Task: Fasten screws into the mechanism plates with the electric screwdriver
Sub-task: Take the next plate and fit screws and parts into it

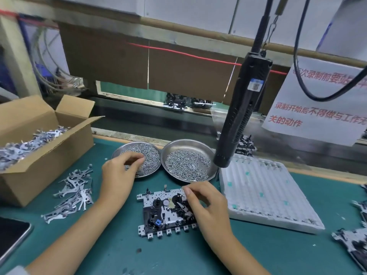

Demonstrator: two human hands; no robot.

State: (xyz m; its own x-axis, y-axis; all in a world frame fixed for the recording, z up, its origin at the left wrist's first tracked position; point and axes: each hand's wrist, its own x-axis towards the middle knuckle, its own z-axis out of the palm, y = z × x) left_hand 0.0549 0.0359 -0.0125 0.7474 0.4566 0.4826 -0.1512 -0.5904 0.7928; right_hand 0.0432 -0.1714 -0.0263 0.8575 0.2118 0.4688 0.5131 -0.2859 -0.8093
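The left hand point(119, 173) reached into the left screw dish point(137, 161), fingertips curled to pick; whether it held a screw could not be told. The right hand point(206, 205) pinched a part on the mechanism plate point(164, 211), lying on the mat. The electric screwdriver point(238, 116) hung untouched. Advice: take one screw and seat it squarely. The hanging notice point(317, 108) bore red Chinese writing, partly cut off.

Mechanism plate point(166, 211) bottom centre on surface point(258, 251); two screw dishes point(189, 160) behind; box point(39, 139) left; tray point(266, 193) right.
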